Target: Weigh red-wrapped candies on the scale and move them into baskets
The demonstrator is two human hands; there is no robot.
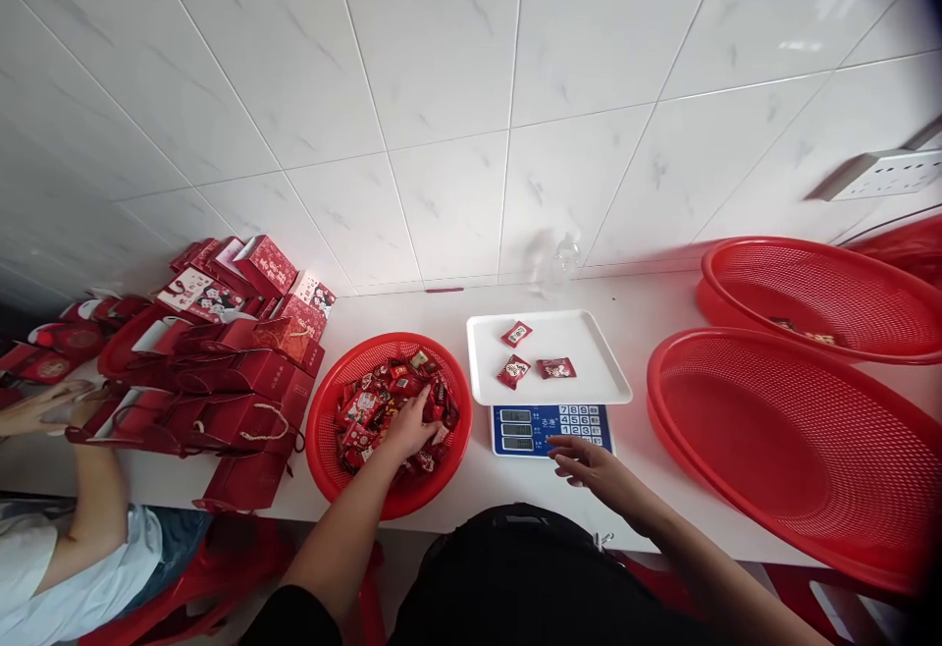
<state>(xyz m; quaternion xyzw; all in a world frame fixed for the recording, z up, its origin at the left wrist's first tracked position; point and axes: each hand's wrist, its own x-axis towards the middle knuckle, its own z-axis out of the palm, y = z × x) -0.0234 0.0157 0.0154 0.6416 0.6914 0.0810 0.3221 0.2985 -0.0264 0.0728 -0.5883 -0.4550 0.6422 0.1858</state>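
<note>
My left hand (409,427) reaches into a small red basket (333,401) full of red wrapped candies (372,401), its fingers curled down among them; whether it grips one is hidden. My right hand (589,464) lies at the front edge of a blue digital scale (550,428), fingers stretched out flat toward the keypad, holding nothing. The scale's white tray (589,376) carries three red candies (513,370).
Two large red mesh baskets (795,440) stand at the right, the far one (816,293) holding a few items. A pile of red gift boxes and bags (228,371) lies at the left, where another person's arm (95,499) rests. A tiled wall stands behind the white counter.
</note>
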